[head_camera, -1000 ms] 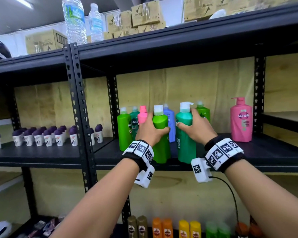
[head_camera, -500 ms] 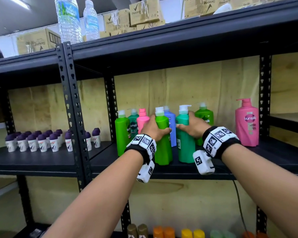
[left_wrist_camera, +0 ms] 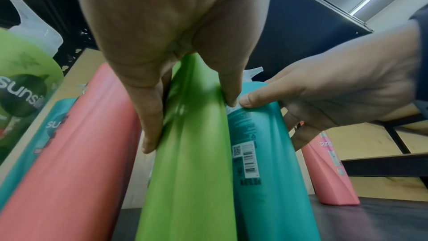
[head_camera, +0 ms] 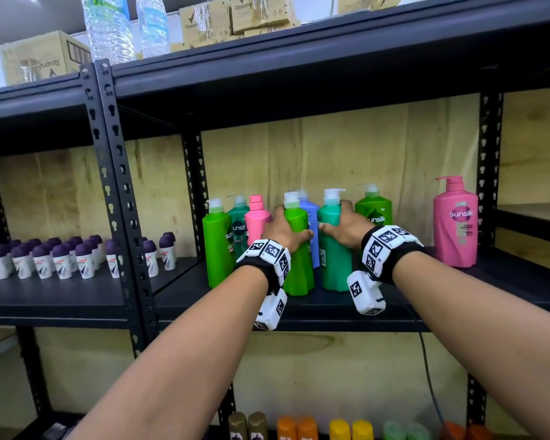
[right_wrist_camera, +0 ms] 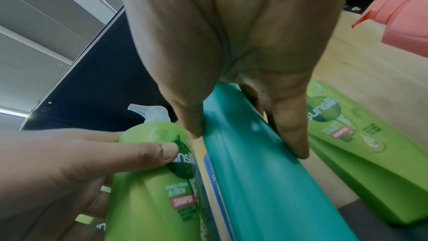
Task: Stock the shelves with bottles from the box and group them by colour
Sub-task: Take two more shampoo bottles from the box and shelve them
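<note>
Two smooth plastic pump bottles are standing side by side at the shelf [head_camera: 458,309] front: the left hand [head_camera: 281,231] is wrapping the lime-green bottle [head_camera: 297,249], the right hand [head_camera: 346,228] the teal bottle [head_camera: 334,249]. A blue bottle [head_camera: 310,214], seemingly just behind, is crowding them; a pink bottle [head_camera: 454,223] is standing well apart.

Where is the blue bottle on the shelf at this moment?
In the head view the blue bottle stands at the back of the middle shelf, behind the gap between the green bottle and the teal bottle that the hands grip.
</note>
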